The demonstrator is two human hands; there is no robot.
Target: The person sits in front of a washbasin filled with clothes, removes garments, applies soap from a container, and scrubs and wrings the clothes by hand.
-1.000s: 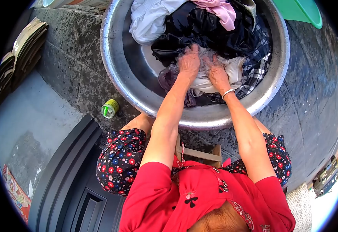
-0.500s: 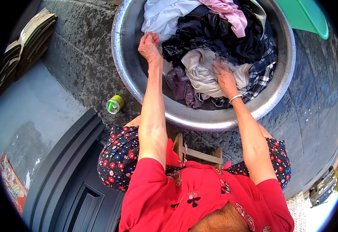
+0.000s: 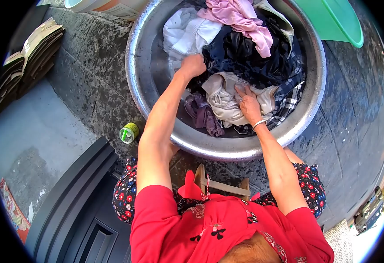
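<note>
In the round metal basin point(image 3: 144, 94), the left hand point(image 3: 193, 65) is fisted, fingers clamped on a dark garment point(image 3: 244, 52) beside the white cloth point(image 3: 185, 33) at the basin's 10 o'clock. The right hand point(image 3: 248, 103) lies near the centre with fingers together, pressed flat on a cream garment point(image 3: 222, 98). A pink garment point(image 3: 240, 17) tops the pile at 12 o'clock, a checked cloth point(image 3: 290, 94) sits at 4 o'clock, and a green can point(image 3: 129, 132) lies on the stone floor off the basin's 8 o'clock rim
</note>
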